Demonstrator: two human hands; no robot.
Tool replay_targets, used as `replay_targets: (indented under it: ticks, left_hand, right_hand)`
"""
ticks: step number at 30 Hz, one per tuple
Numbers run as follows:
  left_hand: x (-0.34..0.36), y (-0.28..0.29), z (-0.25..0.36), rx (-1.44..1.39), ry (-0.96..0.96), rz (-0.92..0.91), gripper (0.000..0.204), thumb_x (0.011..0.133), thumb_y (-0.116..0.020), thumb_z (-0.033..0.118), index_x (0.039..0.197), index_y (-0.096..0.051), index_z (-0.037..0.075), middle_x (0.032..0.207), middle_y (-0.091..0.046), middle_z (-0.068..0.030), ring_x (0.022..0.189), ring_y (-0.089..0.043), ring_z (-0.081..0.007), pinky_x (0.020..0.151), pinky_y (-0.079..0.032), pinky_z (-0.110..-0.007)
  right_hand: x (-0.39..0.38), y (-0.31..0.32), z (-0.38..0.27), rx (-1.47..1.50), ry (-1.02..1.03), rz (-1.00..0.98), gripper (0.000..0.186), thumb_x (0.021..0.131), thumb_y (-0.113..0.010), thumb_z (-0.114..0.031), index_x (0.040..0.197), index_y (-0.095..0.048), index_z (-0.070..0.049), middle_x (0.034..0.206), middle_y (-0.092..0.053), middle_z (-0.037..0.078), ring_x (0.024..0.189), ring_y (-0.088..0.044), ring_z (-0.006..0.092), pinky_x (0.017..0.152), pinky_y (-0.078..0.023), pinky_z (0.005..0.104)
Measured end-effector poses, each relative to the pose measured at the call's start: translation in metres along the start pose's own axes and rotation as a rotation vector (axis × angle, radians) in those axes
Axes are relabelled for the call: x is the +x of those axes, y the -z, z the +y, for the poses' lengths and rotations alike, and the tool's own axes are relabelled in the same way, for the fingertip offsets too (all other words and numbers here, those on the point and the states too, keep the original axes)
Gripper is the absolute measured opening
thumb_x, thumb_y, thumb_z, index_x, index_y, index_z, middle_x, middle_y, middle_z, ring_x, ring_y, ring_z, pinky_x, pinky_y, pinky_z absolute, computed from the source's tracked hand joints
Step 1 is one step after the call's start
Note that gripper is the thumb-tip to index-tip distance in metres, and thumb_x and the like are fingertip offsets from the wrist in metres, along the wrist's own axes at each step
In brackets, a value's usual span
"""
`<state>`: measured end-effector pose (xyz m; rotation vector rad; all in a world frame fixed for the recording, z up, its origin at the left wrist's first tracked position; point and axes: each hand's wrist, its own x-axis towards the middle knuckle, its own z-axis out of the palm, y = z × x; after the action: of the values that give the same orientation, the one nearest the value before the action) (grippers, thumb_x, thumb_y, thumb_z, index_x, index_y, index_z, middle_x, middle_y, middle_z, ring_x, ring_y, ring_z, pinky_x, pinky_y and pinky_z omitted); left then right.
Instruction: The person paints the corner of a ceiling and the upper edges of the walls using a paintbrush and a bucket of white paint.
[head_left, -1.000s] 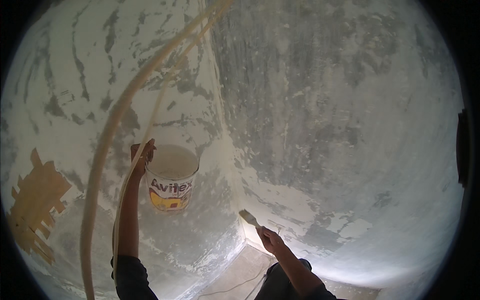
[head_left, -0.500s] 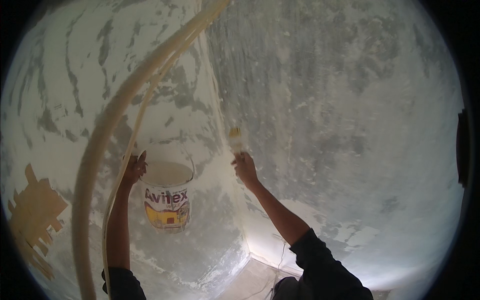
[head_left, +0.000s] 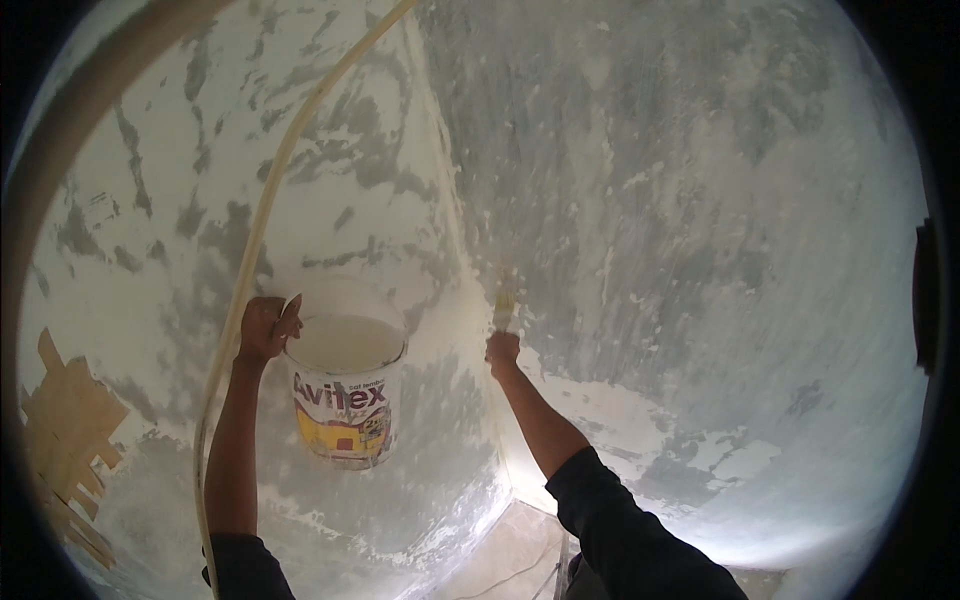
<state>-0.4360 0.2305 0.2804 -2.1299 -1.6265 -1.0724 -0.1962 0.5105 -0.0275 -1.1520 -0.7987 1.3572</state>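
My left hand [head_left: 268,325] grips the rim area of a white plastic bucket [head_left: 345,435] with a printed yellow band, held upright in front of the left wall. Pale, milky contents show inside it. My right hand [head_left: 503,352] holds a paintbrush [head_left: 505,308] at the right wall, just beside the pale vertical corner seam [head_left: 438,150]; its bristles are blurred and appear to be against the surface. A thin pale hose [head_left: 268,200] runs from the top down past my left hand and forearm.
Patchy white and grey walls [head_left: 660,190] meet in the corner. A thick hose [head_left: 95,85] arches along the upper left rim. A torn brown patch [head_left: 70,410] is on the left wall. Below lies a pale floor [head_left: 505,540] with cables; a dark shape [head_left: 924,295] sits at the right rim.
My right hand has risen with the brush from low in the corner up along the right wall. The thick hose has swung leftward in view. The bucket sits slightly lower in the picture.
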Motion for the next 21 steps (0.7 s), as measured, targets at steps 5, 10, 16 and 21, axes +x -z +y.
replay_targets:
  ticks: [5,10,16,21]
  left_hand:
    - [-0.006,0.003,-0.004,0.037,-0.027,0.030,0.040,0.089,-0.051,0.025,0.058,-0.057,0.000,0.047,-0.055,-0.0087,0.041,-0.055,-0.0177,0.044,-0.044,-0.028]
    - [0.006,-0.013,0.001,0.191,-0.246,0.139,0.032,0.088,-0.050,0.019,0.059,-0.057,0.005,0.048,-0.057,-0.0041,0.043,-0.055,-0.0191,0.050,-0.044,-0.030]
    - [-0.022,0.014,-0.020,0.337,-0.141,0.109,0.034,0.085,-0.052,0.020,0.054,-0.054,0.006,0.048,-0.054,-0.0062,0.043,-0.054,-0.0245,0.047,-0.042,-0.035]
    - [-0.014,0.006,-0.011,0.199,-0.096,0.101,0.036,0.086,-0.050,0.024,0.056,-0.054,0.005,0.049,-0.055,-0.0064,0.043,-0.054,-0.0248,0.049,-0.043,-0.035]
  right_hand:
    - [-0.007,-0.013,0.027,-0.407,-0.132,0.167,0.014,0.085,-0.050,-0.017,0.088,-0.057,-0.006,0.079,-0.061,0.007,0.068,-0.061,0.0188,0.044,-0.044,0.0304]
    - [0.015,-0.017,-0.081,-1.512,0.690,0.212,0.019,0.085,-0.047,-0.021,0.080,-0.062,-0.010,0.081,-0.064,0.009,0.076,-0.062,0.0211,0.058,-0.042,0.0387]
    - [-0.123,-0.064,-0.193,-0.142,0.618,0.114,0.022,0.087,-0.048,-0.013,0.091,-0.056,0.006,0.085,-0.059,0.028,0.083,-0.055,0.0456,0.071,-0.042,0.0495]
    - [-0.086,-0.032,-0.163,-0.218,0.641,0.143,0.024,0.088,-0.047,-0.016,0.093,-0.056,0.005,0.084,-0.059,0.029,0.083,-0.057,0.0443,0.070,-0.043,0.0495]
